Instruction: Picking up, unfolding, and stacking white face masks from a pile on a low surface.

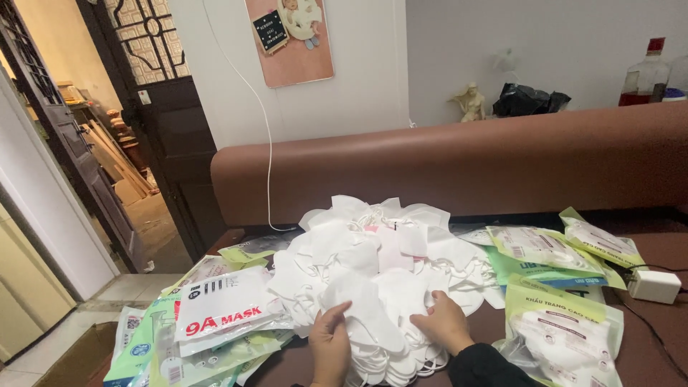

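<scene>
A white face mask [367,315] lies at the front of a big pile of white masks [380,258], close to the person. Both hands are on it. The left hand [330,342] grips its left edge, with the thumb on top and the fingers curled under. The right hand [444,322] lies flat on the masks just to the right, fingers spread and pressing down; I cannot tell if it pinches anything.

The pile sits in the middle of a dark brown desk [652,322]. Thin ear loops stick out at the near edge of the pile, by the hands.

On the left lie flat mask packets, and the top one is a white packet with red letters [226,309]. Green and white packets [154,351] are under it, and some hang over the desk edge. On the right are more green packets [545,251], and a full packet [562,337] sits near the right hand. A white charger block [653,285] with a black cord lies at the far right.

Behind the desk is a brown padded back [459,161]. A white wire [269,143] hangs down the wall. A dark door [161,107] stands open on the left.

What could go wrong: the ear loops look tangled, so lifting one mask may drag others along. The pile is loose and tall, so a push may make masks slide off the front. The packets on the left edge could slip to the floor if bumped
</scene>
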